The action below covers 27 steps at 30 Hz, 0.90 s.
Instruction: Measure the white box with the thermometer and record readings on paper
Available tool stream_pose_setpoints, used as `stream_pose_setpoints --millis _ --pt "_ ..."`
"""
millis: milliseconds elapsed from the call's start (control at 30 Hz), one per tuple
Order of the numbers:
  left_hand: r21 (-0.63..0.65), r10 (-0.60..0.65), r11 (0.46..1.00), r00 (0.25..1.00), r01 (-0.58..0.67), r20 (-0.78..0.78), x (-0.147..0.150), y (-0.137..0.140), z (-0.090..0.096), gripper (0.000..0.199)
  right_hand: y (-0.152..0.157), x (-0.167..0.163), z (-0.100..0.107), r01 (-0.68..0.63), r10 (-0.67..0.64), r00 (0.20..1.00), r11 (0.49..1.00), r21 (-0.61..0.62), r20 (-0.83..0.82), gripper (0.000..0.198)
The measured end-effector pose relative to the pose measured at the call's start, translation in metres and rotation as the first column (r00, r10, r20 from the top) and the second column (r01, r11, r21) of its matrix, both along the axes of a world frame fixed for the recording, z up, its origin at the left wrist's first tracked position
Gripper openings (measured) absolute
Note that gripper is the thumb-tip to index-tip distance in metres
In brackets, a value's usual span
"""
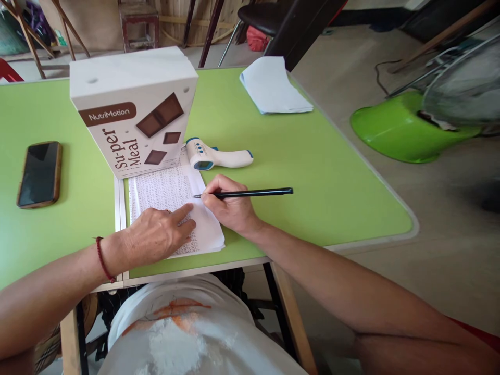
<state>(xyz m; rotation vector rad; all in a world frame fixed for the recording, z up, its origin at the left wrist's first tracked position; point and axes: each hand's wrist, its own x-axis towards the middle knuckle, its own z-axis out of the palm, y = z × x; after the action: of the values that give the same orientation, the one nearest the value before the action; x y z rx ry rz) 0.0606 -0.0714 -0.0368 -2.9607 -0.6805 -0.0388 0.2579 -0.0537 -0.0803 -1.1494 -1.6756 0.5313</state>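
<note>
My right hand (232, 203) grips a black pen (258, 192), its tip touching the paper (209, 229). Dense rows of handwriting cover the left part of that sheet, while a strip on its right is blank. Lying across the lower part of the paper, my left hand (160, 234) has its index finger stretched toward the pen tip and holds nothing. A white NutriMotion box (136, 114) stands upright at the top of the paper, hiding its upper edge. Beside the box lies a white and blue infrared thermometer (219, 156), just beyond my right hand.
A phone (40, 174) in a brown case lies at the left of the green table (332, 208). Folded white paper (275, 86) rests near the far right edge. On the floor at right are a green plastic stool (398, 127) and a fan (464, 83).
</note>
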Motion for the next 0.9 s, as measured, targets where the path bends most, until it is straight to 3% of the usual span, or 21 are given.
stream_pose_setpoints --millis 900 --pt "-0.007 0.016 1.0 0.999 -0.016 -0.033 0.0002 -0.0006 0.0012 0.021 0.0002 -0.0001 -0.0014 0.005 -0.005 1.0 1.0 0.031 0.015 0.015"
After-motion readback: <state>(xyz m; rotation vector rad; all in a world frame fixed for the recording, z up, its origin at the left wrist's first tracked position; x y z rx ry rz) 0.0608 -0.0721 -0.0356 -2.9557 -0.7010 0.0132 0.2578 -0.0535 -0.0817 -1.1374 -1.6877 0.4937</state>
